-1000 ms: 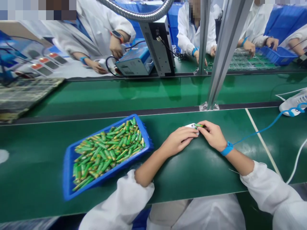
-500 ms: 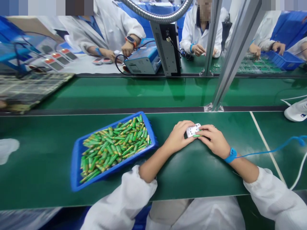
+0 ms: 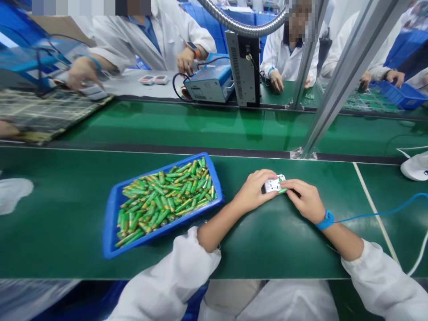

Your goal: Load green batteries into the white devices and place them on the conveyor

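- While my left hand clasps a white case by its left end, thumb along the near side and fingers over the far side, my right hand is at the opposite end.
- My right grip is narrow: thumb and fingertips close on a green cell at the case's near right corner. Whether the cell is seated there, I cannot tell.
- A green patch shows at the case's far right corner, too small to make out.
- Both hands and the case are nearer the far edge of the green bench than its near edge; whether the case touches the surface is hidden.
- To my left, a blue tray sits aslant, heaped with green-and-gold cells, its far right corner close to the bench's far edge.
- A blue strap circles my right wrist, its cord crossing a pale strip toward the right.
- A white device sits at the right, by the bench's far edge.
- Beyond, co-workers in white coats are at another work surface, behind a metal post.
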Motion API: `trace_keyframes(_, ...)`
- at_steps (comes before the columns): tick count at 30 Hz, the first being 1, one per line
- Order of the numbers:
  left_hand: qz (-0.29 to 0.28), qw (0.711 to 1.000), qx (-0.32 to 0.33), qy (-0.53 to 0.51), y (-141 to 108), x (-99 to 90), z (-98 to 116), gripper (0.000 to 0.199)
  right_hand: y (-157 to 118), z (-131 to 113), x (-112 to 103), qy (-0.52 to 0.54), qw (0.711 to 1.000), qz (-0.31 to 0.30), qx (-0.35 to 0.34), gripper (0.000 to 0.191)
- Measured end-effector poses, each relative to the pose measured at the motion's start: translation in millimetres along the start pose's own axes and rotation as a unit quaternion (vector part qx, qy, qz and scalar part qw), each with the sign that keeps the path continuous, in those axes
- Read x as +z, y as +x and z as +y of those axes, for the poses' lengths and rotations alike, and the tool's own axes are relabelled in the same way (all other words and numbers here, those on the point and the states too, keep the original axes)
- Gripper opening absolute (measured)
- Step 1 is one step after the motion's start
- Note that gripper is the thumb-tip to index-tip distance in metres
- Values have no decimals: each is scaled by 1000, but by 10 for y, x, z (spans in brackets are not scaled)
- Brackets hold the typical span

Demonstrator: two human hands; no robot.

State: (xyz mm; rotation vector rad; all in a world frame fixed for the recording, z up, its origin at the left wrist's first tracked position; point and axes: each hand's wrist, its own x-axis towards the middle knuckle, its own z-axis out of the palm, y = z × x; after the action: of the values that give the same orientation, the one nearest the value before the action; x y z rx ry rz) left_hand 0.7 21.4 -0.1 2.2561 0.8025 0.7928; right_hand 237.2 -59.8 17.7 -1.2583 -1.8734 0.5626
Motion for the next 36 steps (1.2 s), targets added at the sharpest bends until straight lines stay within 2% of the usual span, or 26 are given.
trace_keyframes(8,0,1000,-3,-5,2,6,-17,39,4,26,19,-33,999,0,-5,32)
trace_keyframes(14,3,1000,-2,-2,12,-17,-21,42,-24,75,-3,-43,998,-37,-10,33)
trace_keyframes(20,2,1000,7,8,16,-12,-78,43,-15,133,-14,-22,998,-59,20,35)
trace_keyframes(28,-33,999,21,19,16,-36,-25,48,59,155,-97,6,999,18,47,26)
trace_keyframes(36,-49,999,13,17,3,-42,-22,45,91,143,-251,34,991,-48,117,22)
